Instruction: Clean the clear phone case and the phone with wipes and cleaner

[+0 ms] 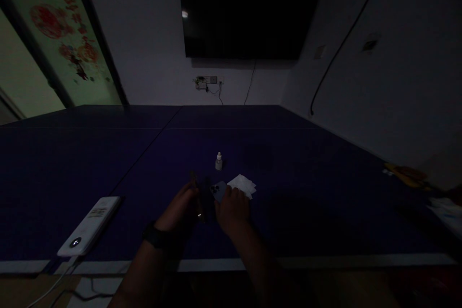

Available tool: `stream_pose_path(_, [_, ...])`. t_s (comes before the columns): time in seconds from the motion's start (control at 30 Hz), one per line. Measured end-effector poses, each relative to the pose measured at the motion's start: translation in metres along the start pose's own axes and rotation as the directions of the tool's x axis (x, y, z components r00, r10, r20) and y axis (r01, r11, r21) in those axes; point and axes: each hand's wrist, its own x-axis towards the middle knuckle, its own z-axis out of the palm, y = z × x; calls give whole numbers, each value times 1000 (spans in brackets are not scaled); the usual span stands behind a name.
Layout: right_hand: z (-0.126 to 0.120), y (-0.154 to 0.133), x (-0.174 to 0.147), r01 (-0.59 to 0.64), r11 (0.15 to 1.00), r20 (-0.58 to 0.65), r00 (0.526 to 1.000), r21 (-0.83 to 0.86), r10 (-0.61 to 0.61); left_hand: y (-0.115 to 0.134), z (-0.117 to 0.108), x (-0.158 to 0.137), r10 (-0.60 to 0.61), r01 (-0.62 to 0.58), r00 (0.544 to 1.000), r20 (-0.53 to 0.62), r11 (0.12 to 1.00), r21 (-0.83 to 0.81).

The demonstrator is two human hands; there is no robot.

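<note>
Two grips, lower centre, likely for steadiness: left hand [183,198] on a slim dark piece [199,208], right hand [234,208] on a blue-grey rectangular phone [219,192].

Both forearms reach in from the bottom edge and slant inward, the left forearm [140,269] toward the right and the right forearm [254,255] toward the left. The left hand [182,202] has its fingers bent in a grip. Near it, the right hand [234,208] grips too, back upward, fingers curled.
</note>
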Motion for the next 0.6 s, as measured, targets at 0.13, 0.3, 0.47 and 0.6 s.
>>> stream_pose_path(0.13, [1, -3, 0, 21, 999, 4, 1000, -25, -21, 6, 17, -12, -46, 52, 998, 48, 989, -136])
stream_pose_path(0.3, [-3, -6, 4, 2, 999, 10, 1000, -42, -2, 10, 22, -21, -54, 49, 998, -19, 973, -226])
stream_pose_path(0.47, [-11, -13, 9, 24, 999, 29, 999, -32, -23, 11, 20, -21, -24, 0, 996, -91, 968, -253])
stream_pose_path(0.6, [-12, -23, 11, 23, 1000, 48, 999, -20, -23, 15, 17, -22, -23, -23, 985, -168, 963, -267])
